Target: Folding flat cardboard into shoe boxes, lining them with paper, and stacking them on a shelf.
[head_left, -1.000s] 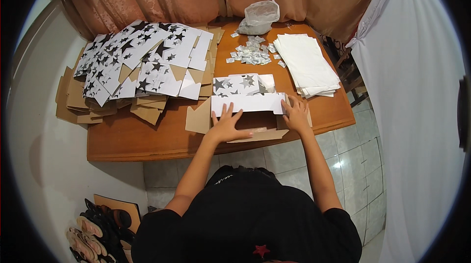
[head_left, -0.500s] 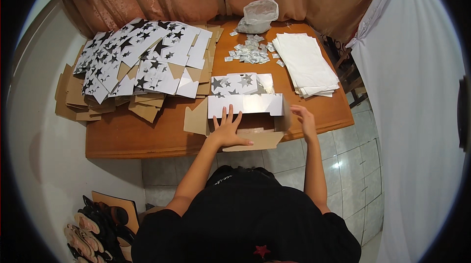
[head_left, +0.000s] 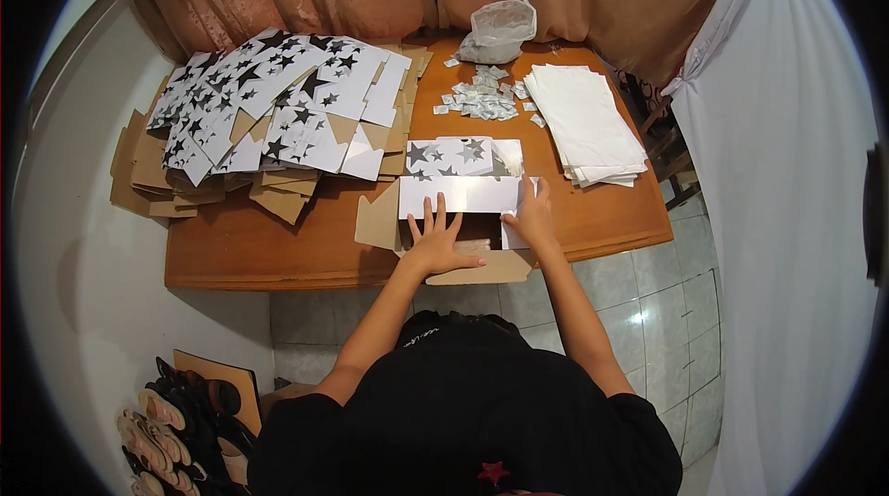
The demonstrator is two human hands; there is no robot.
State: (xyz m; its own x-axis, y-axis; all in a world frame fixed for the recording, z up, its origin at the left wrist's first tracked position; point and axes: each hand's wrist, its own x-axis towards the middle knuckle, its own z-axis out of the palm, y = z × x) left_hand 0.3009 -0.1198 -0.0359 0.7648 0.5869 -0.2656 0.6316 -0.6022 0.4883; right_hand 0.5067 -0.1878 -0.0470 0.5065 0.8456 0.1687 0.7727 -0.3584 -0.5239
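A cardboard box (head_left: 458,196), white outside and brown inside, stands part-folded at the table's near edge. Its left flap (head_left: 378,222) juts outward, and a brown front flap (head_left: 486,269) hangs toward me. My left hand (head_left: 433,246) lies over the box's left part with its fingers spread, fingertips against the white panel. At the right end, my right hand (head_left: 531,216) has its thumb and fingers around the white end flap (head_left: 512,236), which is folded inward. Something pale shows low inside the opening; its kind is unclear. Behind is a star-printed white panel (head_left: 449,158).
Flattened star-printed boxes (head_left: 278,107) are heaped on the left of the wooden table (head_left: 278,255). Small sachets (head_left: 486,98) lie scattered beside a translucent plastic bag (head_left: 500,31). White sheets (head_left: 588,125) are stacked at the right. Shoes (head_left: 157,440) stand at lower left.
My right hand has moved left onto the box's right end, and the end flap there is now folded inward. My left hand stays spread on the box.
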